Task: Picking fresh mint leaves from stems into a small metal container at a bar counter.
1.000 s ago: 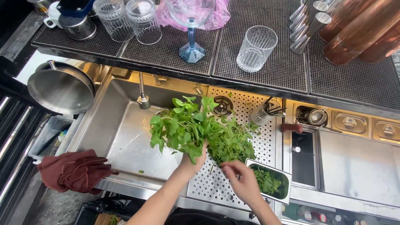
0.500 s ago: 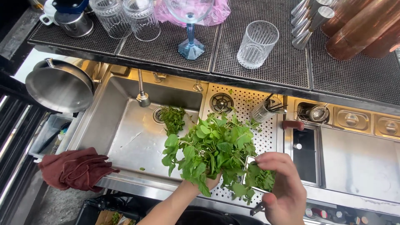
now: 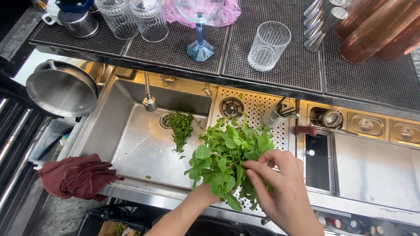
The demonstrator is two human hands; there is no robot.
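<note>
While my left hand (image 3: pixel 202 197) grips the bunch of green herbs (image 3: pixel 227 159) from below, closed round the stems with most of the hand hidden under the leaves, my right hand (image 3: pixel 276 183) comes in from the right side, its fingers (image 3: pixel 258 177) curled loosely into the foliage; whether they pinch a single sprig I cannot tell. The bunch hangs over the near edge of the steel surface (image 3: pixel 372 175), above the perforated drain panel (image 3: pixel 258 105), just right of the sink (image 3: pixel 135 144). Its long axis runs from the stems at the near edge up and away toward the far side, the leafy head fanning out above both hands. The leaves lie directly left of my right fingertips, touching them, so the right hand is the one placed at the foliage, while the left serves as the anchor at the stem end. A small heap of loose leaves (image 3: pixel 180 126) lies in the sink by the drain, well apart from the bunch. A dark red cloth (image 3: pixel 74 177) is draped over the sink's near-left corner, and glasses (image 3: pixel 267 43) stand on the rubber mats (image 3: pixel 284 65) along the far edge.
</note>
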